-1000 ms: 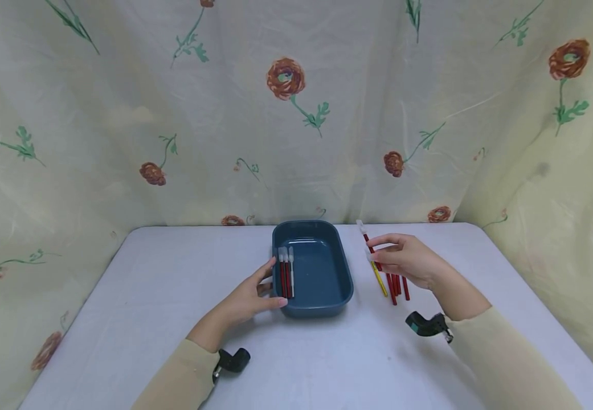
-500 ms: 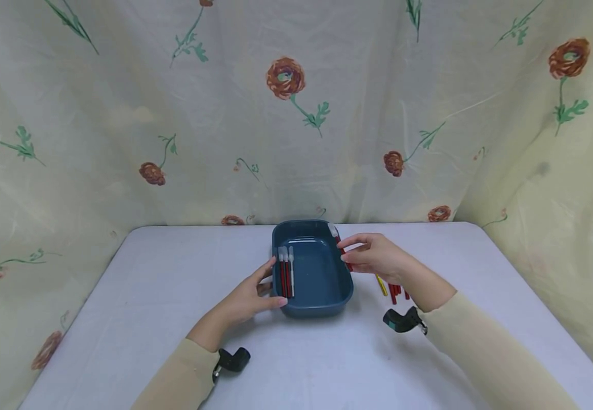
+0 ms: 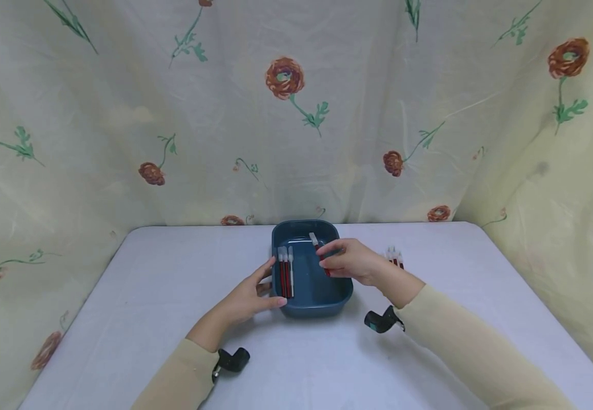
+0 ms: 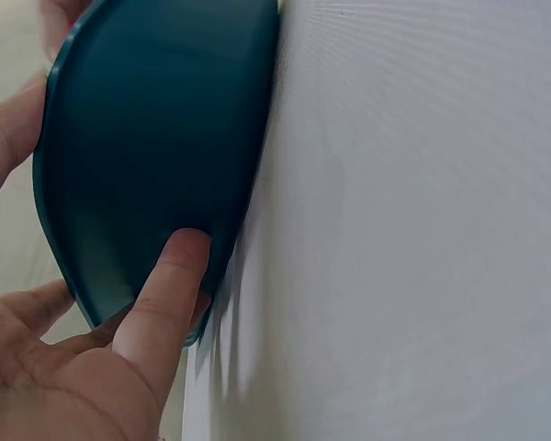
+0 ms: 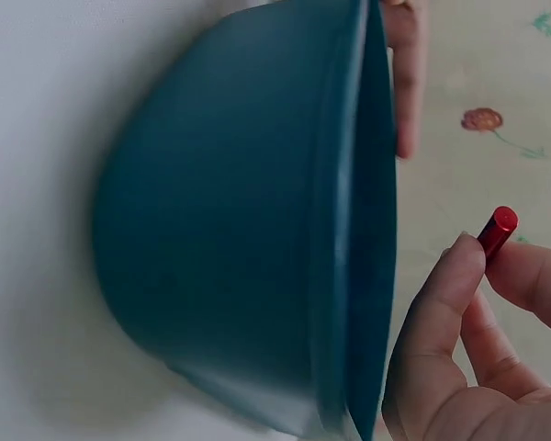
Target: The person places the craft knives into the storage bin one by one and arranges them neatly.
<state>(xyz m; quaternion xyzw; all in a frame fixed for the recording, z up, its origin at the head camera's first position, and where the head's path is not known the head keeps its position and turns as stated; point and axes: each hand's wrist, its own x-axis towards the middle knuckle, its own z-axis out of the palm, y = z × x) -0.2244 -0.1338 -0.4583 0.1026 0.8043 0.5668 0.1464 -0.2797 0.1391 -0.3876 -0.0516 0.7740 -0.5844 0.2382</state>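
Observation:
A dark blue, deep rectangular dish [image 3: 322, 293] stands on the table. My left hand [image 3: 247, 297] grips its left front corner, the fingers along the left side and the thumb at the front; the left wrist view shows a digit pressed on the outer wall. My right hand [image 3: 355, 263] is over the dish's right side and pinches a slim, shiny red stick with a clear cap [image 3: 314, 239] between thumb and fingers. The stick tilts over the dish's inside; its red end [image 5: 500, 230] pokes out of the grip in the right wrist view. Three similar capped sticks [image 3: 286, 276] lie side by side along the dish's left wall.
More capped red sticks [image 3: 395, 256] lie right of the dish, partly hidden behind my right forearm. A white cloth covers the table [image 3: 173, 273]. A flowered curtain [image 3: 214, 114] hangs behind and at both sides.
My right hand has moved left with the red stick, from the loose sticks across the dish's right rim to over its inside. My left hand has stayed on the dish.

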